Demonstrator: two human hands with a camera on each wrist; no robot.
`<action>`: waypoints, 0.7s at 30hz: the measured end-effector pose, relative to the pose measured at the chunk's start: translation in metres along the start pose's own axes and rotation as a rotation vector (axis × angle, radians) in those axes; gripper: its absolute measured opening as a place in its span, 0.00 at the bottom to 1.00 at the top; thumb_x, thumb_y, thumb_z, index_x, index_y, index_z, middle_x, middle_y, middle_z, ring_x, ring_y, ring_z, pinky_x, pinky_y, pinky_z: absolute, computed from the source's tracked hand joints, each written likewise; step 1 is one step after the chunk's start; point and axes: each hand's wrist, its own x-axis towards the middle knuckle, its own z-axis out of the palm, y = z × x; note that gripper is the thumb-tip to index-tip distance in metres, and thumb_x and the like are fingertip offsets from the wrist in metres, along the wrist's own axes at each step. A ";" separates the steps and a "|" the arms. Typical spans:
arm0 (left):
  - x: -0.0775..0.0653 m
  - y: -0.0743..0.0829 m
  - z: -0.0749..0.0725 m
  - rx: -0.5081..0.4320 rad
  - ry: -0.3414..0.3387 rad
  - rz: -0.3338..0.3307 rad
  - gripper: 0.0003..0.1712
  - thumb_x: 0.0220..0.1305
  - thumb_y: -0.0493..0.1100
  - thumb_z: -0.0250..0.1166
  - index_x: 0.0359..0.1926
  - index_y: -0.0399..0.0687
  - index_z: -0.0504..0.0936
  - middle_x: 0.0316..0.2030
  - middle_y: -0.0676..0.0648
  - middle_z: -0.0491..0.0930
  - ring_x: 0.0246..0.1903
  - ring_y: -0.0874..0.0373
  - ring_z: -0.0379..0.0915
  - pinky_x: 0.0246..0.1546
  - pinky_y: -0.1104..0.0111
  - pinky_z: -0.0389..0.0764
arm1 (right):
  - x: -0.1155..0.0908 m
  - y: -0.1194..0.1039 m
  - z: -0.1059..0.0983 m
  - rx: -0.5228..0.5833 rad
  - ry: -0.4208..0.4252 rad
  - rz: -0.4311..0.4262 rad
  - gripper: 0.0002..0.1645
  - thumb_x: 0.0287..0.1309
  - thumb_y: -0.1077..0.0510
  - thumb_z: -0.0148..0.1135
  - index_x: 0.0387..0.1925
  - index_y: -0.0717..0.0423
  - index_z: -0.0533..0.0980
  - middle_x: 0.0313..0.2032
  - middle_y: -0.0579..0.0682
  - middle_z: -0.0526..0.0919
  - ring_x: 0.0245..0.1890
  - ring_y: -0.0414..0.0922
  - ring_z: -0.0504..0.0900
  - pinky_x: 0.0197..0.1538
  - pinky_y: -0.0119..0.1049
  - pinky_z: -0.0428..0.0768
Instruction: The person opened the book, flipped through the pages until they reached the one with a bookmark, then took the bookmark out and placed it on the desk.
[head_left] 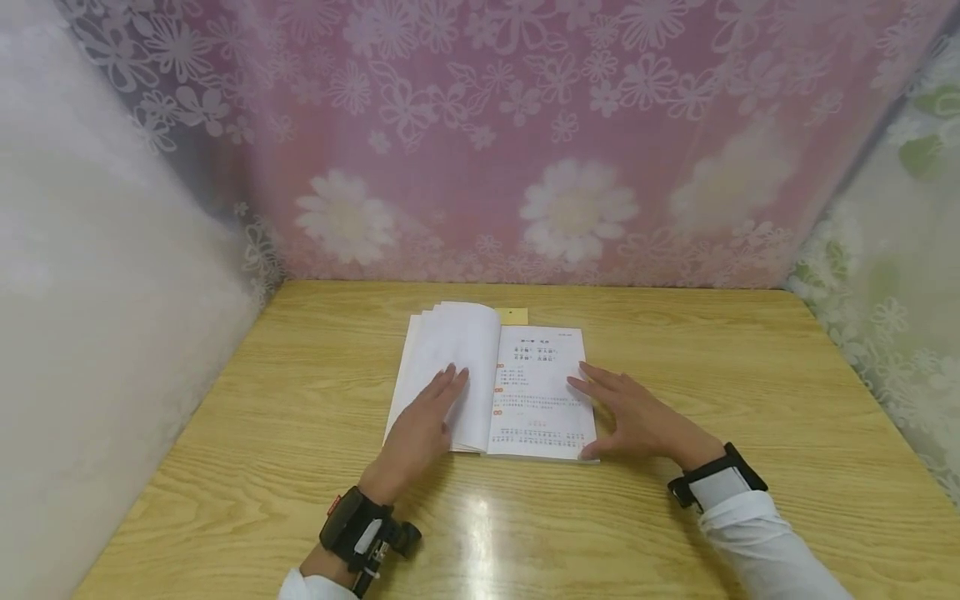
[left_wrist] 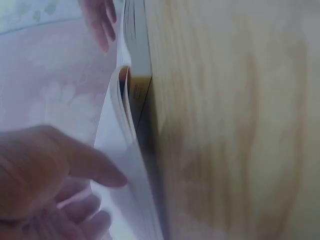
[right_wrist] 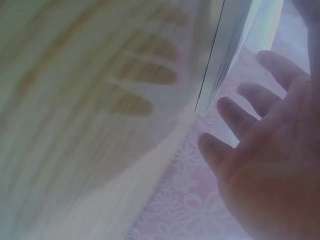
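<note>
An open book (head_left: 536, 400) lies on the wooden table in the head view, its right page printed with text and small orange marks. The turned pages on the left (head_left: 457, 333) are blank white and bulge up near the spine. My left hand (head_left: 420, 425) rests on these left pages with its fingers extended. In the left wrist view the thumb (left_wrist: 102, 167) lies over the white page by the book's lower edge. At the right page's outer edge is my right hand (head_left: 633, 417), fingers spread and relaxed, fingertips over the margin and thumb near the lower corner.
A small yellow tab (head_left: 513, 317) sticks out past the book's top edge. Pink floral cloth (head_left: 480, 167) hangs behind the wooden table (head_left: 675, 333), with pale cloth at both sides. Each wrist wears a black strap; the left one carries a small camera mount (head_left: 371, 537).
</note>
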 end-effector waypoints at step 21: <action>-0.002 -0.003 -0.004 0.052 -0.232 -0.029 0.32 0.54 0.45 0.54 0.63 0.48 0.64 0.64 0.40 0.62 0.63 0.49 0.55 0.60 0.58 0.60 | 0.008 -0.001 -0.001 -0.024 -0.125 0.032 0.63 0.32 0.23 0.60 0.67 0.51 0.56 0.68 0.55 0.55 0.66 0.59 0.49 0.64 0.60 0.48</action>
